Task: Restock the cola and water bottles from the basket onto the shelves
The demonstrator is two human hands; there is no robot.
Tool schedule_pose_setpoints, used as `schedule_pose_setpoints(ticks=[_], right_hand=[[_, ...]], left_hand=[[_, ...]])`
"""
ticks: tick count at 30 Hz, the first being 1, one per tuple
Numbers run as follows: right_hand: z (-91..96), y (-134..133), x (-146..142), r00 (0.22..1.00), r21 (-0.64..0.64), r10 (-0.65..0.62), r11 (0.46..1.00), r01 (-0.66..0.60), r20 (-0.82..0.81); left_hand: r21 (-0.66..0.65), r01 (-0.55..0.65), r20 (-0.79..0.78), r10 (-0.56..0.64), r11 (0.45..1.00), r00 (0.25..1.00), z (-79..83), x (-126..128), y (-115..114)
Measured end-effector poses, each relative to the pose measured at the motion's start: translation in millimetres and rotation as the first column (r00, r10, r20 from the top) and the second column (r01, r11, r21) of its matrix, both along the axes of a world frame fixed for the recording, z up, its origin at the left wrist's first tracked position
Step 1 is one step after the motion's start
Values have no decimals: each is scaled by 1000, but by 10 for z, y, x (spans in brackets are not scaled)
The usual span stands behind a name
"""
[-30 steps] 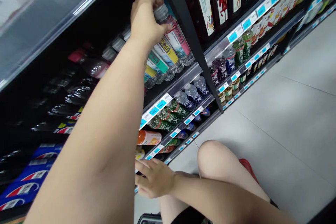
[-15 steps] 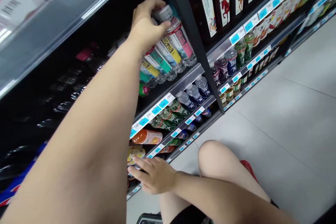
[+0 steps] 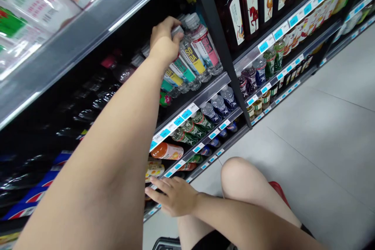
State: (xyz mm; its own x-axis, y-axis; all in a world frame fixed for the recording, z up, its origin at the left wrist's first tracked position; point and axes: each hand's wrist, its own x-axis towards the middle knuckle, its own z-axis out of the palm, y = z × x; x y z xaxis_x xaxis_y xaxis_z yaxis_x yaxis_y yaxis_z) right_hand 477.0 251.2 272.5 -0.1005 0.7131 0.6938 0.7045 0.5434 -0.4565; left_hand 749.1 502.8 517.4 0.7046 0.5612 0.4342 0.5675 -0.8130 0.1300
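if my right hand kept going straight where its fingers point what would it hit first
Probably the price-tag rail just below the yellow bottle: the right hand points its spread fingers left at it and looks almost on it. Depth is unclear, so they may pass under into the dark bottom shelf.

Left hand [image 3: 164,43] covers the cap of the yellow-label bottle [image 3: 193,57]

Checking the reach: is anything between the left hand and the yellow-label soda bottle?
Nothing visible does. The left hand touches the yellow-label soda bottle at its cap; a pink-label bottle stands close beside it.
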Motion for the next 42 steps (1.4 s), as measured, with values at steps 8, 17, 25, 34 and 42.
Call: schedule_pose_setpoints(ticks=[8, 17, 25, 34, 42], right_hand=[[35, -6, -75, 1000, -19, 14, 1000, -14, 8], [9, 93, 163, 1000, -164, 13, 986, -15, -11], [10, 71, 269, 998, -244, 58, 968, -61, -21], [-51, 27, 273, 997, -277, 72, 959, -62, 28], [-61, 1, 282, 994, -304, 79, 951, -54, 71]], left_hand=[[114, -15, 107, 3, 993, 994, -5, 256, -90], [12, -88, 154, 86, 996, 984, -121, 601, -23], [79, -68, 147, 55, 995, 988, 27, 147, 1], [131, -220, -36, 227, 967, 973, 48, -354, 96], [37, -89, 43, 88, 995, 995, 47, -439, 142]])
